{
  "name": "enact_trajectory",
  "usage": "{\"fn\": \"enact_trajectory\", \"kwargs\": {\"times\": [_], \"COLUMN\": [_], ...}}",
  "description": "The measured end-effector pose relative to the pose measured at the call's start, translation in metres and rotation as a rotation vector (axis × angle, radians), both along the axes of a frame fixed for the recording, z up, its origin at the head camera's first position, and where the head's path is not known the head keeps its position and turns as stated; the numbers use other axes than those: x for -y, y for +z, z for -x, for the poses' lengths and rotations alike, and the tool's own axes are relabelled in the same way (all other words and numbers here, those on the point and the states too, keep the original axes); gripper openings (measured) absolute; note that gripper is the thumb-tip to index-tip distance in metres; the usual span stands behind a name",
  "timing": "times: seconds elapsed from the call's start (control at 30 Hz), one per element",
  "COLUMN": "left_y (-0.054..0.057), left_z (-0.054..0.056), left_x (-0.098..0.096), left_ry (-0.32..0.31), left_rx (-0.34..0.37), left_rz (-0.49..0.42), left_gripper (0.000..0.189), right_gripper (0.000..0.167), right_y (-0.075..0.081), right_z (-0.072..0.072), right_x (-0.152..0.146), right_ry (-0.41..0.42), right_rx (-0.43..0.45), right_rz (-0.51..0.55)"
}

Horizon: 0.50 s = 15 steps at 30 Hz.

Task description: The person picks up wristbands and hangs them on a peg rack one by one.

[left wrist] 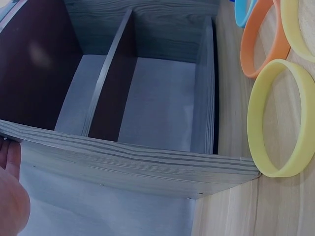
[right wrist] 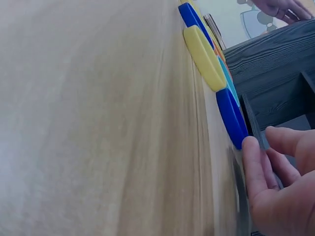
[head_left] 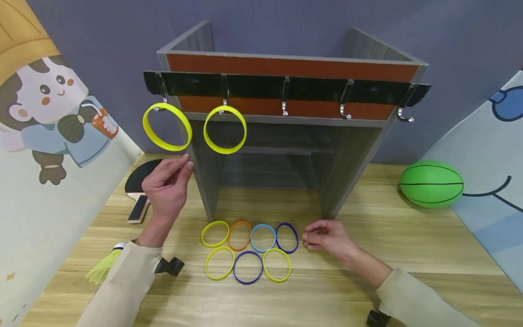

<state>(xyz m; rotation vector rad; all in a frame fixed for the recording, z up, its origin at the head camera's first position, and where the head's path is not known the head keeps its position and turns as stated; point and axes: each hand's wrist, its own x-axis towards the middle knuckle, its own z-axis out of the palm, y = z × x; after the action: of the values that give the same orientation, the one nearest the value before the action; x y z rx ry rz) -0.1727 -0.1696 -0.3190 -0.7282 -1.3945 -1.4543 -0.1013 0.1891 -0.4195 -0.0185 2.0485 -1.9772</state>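
My left hand (head_left: 168, 184) is raised beside the left panel of a grey wooden shelf unit (head_left: 200, 181), just below a yellow silicone wristband (head_left: 189, 131) hanging from the leftmost hook. Its fingers are loosely bent, with nothing between them; the left wrist view catches only fingers (left wrist: 11, 157) at the panel's edge. A second yellow wristband (head_left: 205, 136) hangs from the neighbouring hook. Low over the table, my right hand (head_left: 328, 237) holds nothing, its fingers loosely bent. Close to its fingertips lies a dark blue wristband (right wrist: 231, 118), at the right end of the back row.
More wristbands lie in two rows before the unit, including orange (head_left: 230, 237), light blue (head_left: 252, 238) and yellow ones. Three bare hooks (head_left: 284, 106) are on the black rail (head_left: 253, 86). A paddle (head_left: 139, 206) and shuttlecock (head_left: 104, 265) lie left; a green ball (head_left: 431, 184) sits right.
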Motion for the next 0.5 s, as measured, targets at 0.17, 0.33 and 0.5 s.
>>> {"fn": "enact_trajectory", "kwargs": {"times": [0.17, 0.33, 0.5], "left_y": [0.001, 0.009, 0.011], "left_z": [-0.002, -0.01, -0.01], "left_x": [0.0, -0.005, -0.005], "left_ry": [-0.005, -0.016, -0.016], "left_rx": [0.001, 0.01, 0.007], "left_rz": [0.001, 0.003, 0.005], "left_gripper": [0.021, 0.019, 0.018], "right_gripper": [0.03, 0.026, 0.024], "right_y": [-0.001, -0.002, -0.002], "right_z": [0.003, 0.007, 0.011], "right_x": [0.003, 0.007, 0.009], "right_ry": [-0.003, -0.007, 0.009], "right_rx": [-0.009, 0.011, 0.022], "right_rz": [-0.055, -0.098, -0.135]}}
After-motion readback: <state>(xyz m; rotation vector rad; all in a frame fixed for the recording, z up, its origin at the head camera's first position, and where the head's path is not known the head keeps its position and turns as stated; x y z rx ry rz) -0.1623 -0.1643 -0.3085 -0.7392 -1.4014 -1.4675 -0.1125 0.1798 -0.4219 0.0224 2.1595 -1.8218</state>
